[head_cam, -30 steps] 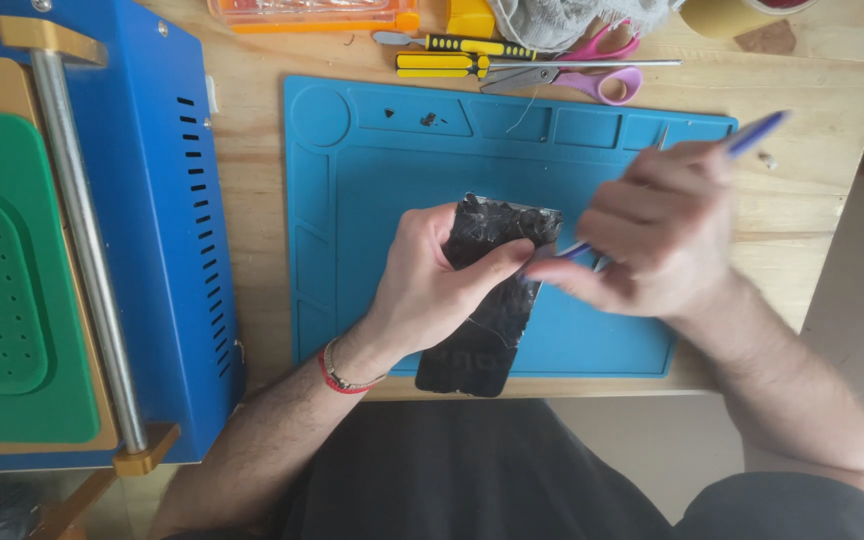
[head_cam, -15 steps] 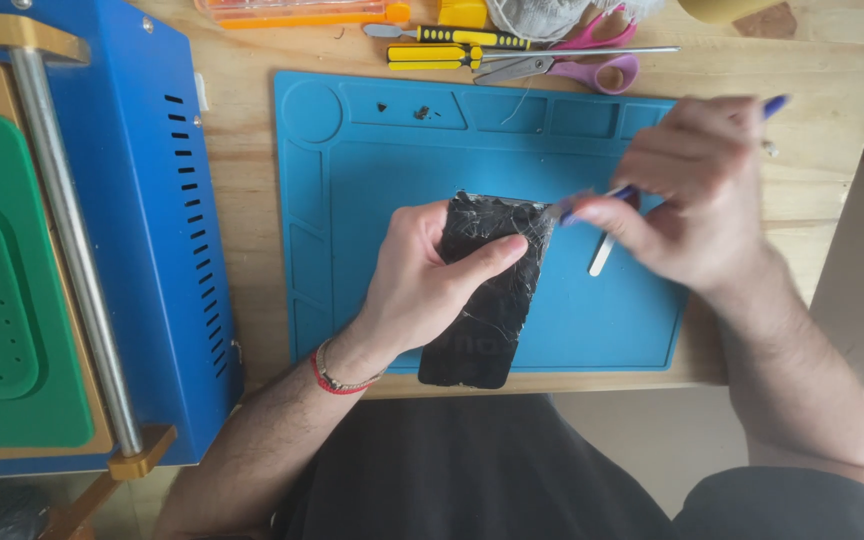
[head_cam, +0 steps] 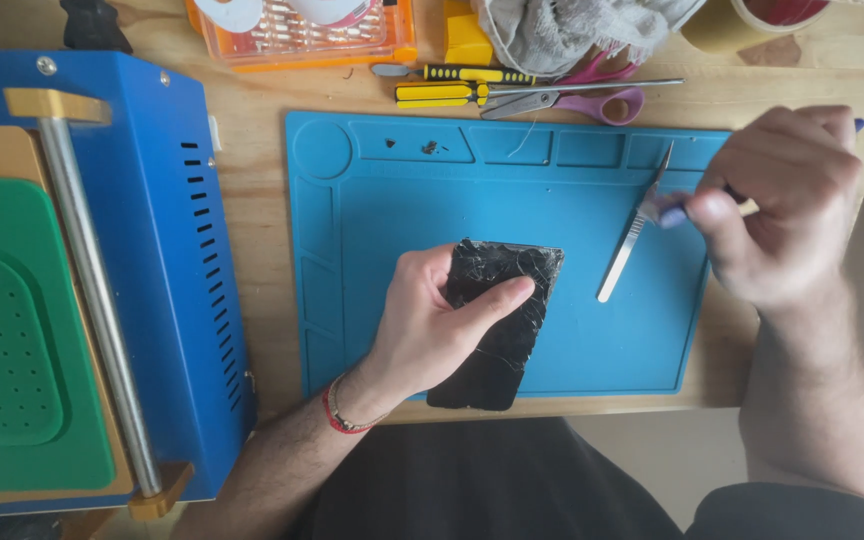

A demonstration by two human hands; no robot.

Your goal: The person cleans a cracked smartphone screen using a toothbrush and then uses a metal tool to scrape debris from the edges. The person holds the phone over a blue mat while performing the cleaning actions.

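Head view, looking down on a wooden bench (head_cam: pixel 252 150). L hand (head_cam: pixel 430 325) grips a black phone w/ badly cracked screen (head_cam: pixel 500 300): thumb pressed across the glass near its upper part, fingers wrapped round the left edge. Phone lies tilted on a blue work mat (head_cam: pixel 512 180), lower end overhanging the mat's near edge, just below the L hand. Red-and-bead bracelet (head_cam: pixel 337 408) on the L wrist.

R hand (head_cam: pixel 777 205) is raised over the mat's right edge, well apart from the phone, closed round a blue-handled tool (head_cam: pixel 674 208); tool tip shows at the fingertips, handle end pokes out past the knuckles. Tip is blurred, so exact kind of tool can't be told.

Between the two hands, nearer the R: metal tweezers (head_cam: pixel 632 235) lying flat on the mat, not touched by either hand, upper end just beside the tool tip.

Beyond the hands, past the mat's far edge: yellow-and-black screwdrivers (head_cam: pixel 452 82), pink-handled scissors (head_cam: pixel 592 100), grey cloth (head_cam: pixel 572 25), orange parts case (head_cam: pixel 302 30), roll of tape (head_cam: pixel 752 20) beyond the R hand.

Left of the L hand, apart from the mat: blue machine (head_cam: pixel 167 280) w/ metal bar (head_cam: pixel 92 290) and green pad (head_cam: pixel 12 340).

Small dark bits (head_cam: pixel 430 147) sit in one of the mat's far compartments
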